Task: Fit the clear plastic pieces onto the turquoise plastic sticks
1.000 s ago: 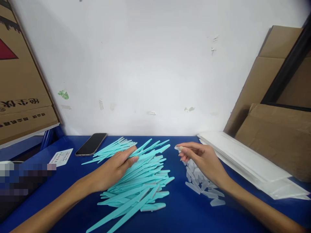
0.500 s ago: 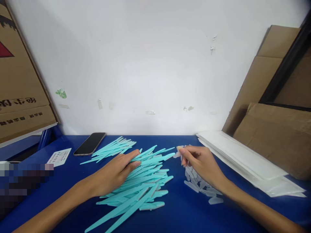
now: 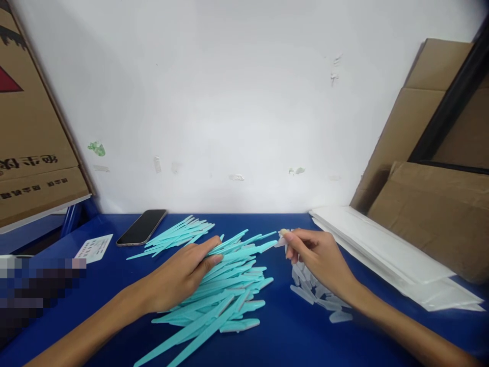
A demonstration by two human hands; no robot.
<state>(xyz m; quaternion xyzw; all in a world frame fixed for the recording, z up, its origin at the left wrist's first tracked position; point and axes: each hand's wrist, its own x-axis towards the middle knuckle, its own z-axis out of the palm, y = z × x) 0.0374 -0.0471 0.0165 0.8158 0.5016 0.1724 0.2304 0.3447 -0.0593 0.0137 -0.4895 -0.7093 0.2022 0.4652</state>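
The left hand (image 3: 194, 267) is closed over the far left part of the pile (image 3: 229, 298), thumb and forefinger pressed together on a few teal sticks (image 3: 248, 251), which fan out just above the pile's far side. Their long axes run mostly left to right, slanting a little away from the person, with the free ends pointing right. The nearest of them reaches furthest, its tip beyond the pile's right edge. There, to the right of the pile's far end, the right hand (image 3: 317, 252) has its thumb and forefinger pinched tight on a small clear cap (image 3: 281, 241); the tip and the cap meet or nearly meet, and whether 1 sits inside the other I cannot tell. The cap is too small to show clearly which way its long axis lies. In the pile, most sticks lie left to right with their broad ends to the right, while 2 at its near edge slant down, narrow ends toward the person and to the left. Loose caps (image 3: 305, 285) lie right of the pile, partly under the right hand, pointing various ways. A smaller bunch (image 3: 175, 237) lies beyond the pile to the left, narrow ends aimed left and nearer, with the phone (image 3: 142, 228) just past it. Further left of the pile is a card (image 3: 93, 248); well to its right, white sheets (image 3: 382, 250).
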